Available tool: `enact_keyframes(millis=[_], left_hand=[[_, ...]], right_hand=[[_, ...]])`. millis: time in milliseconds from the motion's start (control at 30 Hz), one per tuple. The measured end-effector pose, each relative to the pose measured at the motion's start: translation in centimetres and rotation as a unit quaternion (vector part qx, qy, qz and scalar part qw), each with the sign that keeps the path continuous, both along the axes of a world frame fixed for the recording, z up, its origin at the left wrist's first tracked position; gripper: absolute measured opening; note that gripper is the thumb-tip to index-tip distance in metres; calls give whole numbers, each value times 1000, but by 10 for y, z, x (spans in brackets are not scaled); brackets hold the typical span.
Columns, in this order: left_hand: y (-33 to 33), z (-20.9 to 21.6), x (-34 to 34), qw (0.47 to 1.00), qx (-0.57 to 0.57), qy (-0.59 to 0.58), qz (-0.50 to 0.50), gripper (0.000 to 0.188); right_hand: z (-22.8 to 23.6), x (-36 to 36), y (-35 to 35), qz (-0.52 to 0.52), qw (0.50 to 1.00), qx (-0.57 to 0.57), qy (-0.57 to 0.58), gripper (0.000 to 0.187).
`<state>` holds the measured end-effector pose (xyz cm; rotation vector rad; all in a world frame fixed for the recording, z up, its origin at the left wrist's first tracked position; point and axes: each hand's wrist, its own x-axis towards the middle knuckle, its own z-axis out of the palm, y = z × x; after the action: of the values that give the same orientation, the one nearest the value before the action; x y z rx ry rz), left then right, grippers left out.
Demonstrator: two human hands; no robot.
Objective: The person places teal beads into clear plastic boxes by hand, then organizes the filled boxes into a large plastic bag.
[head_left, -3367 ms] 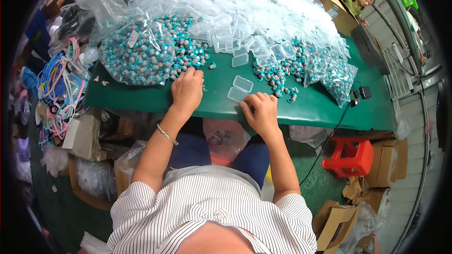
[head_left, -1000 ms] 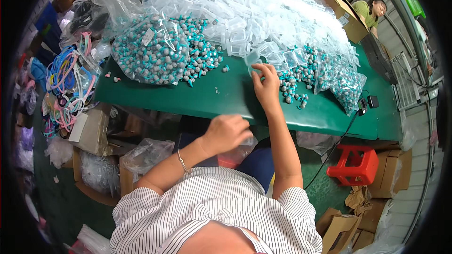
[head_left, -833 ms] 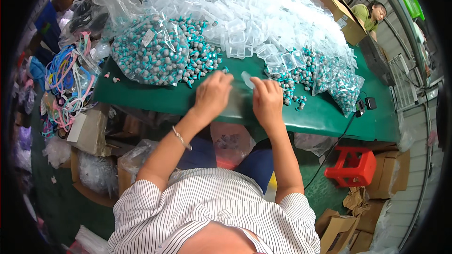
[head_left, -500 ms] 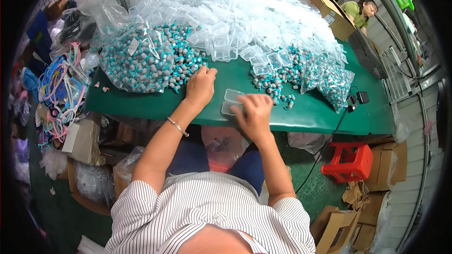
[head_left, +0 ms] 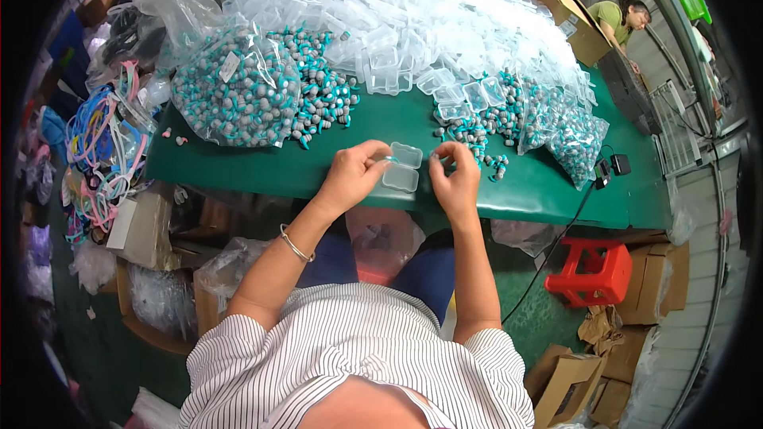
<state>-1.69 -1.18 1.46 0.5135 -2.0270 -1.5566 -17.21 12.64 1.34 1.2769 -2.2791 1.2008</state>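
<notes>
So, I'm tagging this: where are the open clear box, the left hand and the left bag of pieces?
Open clear box [head_left: 403, 168], head view: join between its halves.
Left hand [head_left: 354, 175], head view: its back.
Left bag of pieces [head_left: 238, 99], head view: bulging front.

A small teal piece [head_left: 392, 159], mostly hidden by the left fingers [head_left: 373, 148], shape unclear

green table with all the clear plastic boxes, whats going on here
A person in a striped shirt is working at the green table with both hands. The left hand pinches a small teal piece; the right hand has its fingertips together, but whether they hold anything is hard to tell. Between the hands, a clear box lies open on the table. Bags of grey-and-teal pieces sit left and right, with a heap of clear boxes behind.
</notes>
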Motion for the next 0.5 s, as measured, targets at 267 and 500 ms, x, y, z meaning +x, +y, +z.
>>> enact_keyframes(millis=[267,500], left_hand=[[16,-6,0,968,-250,2,23,16],[17,5,10,955,-297,0,20,31]], right_hand=[[-3,49,4,24,999,17,36,15],[0,27,8,71,997,18,-26,15]])
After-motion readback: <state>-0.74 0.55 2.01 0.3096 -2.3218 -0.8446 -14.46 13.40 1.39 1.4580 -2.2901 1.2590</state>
